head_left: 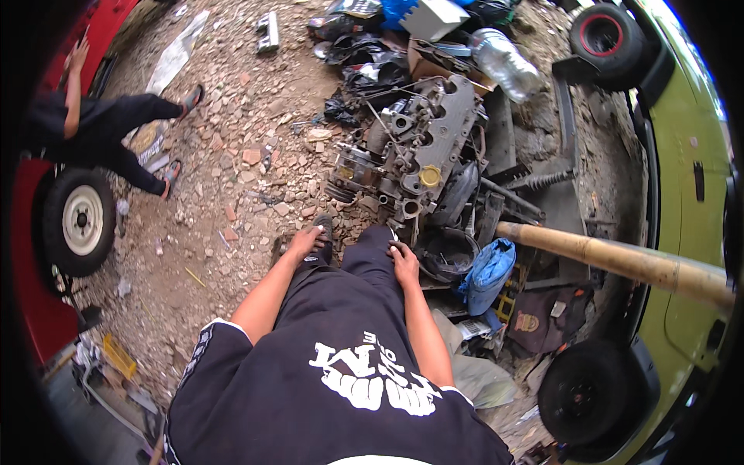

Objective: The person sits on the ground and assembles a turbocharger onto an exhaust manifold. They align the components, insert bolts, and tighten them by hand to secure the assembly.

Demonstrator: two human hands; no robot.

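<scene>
My left hand (307,243) rests by my left leg, just above a dark shoe (325,225), fingers extended and loosely apart. Against the outer side of my right trouser leg (368,252) lies my right hand (404,266). Its fingers point forward, slightly bent, and I see nothing held in them. A small white patch shows just beyond those fingertips; what it is I cannot make out. In front of my feet sits a dirty car engine (442,132) with a yellowish oil filler cap (430,177) on its grey cover. Neither hand touches it.
A bamboo pole (612,256) juts in from the right beside a green vehicle (690,178). Near my right hand are a black basin (447,254) and blue cloth (490,275). Bags and a clear plastic jug (508,66) lie beyond the engine. A person (93,128) stands left, touching a red vehicle.
</scene>
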